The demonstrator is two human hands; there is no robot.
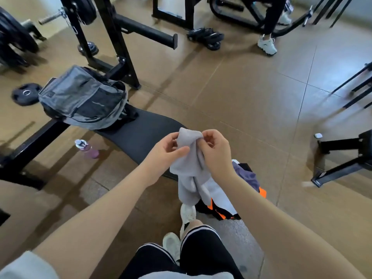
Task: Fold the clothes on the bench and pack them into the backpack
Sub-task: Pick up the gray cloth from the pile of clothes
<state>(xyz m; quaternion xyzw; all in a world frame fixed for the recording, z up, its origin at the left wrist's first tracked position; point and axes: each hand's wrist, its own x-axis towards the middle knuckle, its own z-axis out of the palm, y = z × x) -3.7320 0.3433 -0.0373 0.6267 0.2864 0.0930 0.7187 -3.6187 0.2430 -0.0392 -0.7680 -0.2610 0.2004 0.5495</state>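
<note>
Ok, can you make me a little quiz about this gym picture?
1. True or false: the backpack sits on the bench.
2. What do the left hand and right hand hold? A) bottle B) grey garment C) shoe
3. Fill in: the pink bottle stands on the ____.

Key: 1 true. 2 B, the grey garment; both hands pinch its top. 3 floor.

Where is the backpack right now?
The grey backpack lies on the far left end of the black bench, left of both hands, beside a weight plate on the floor.
</note>
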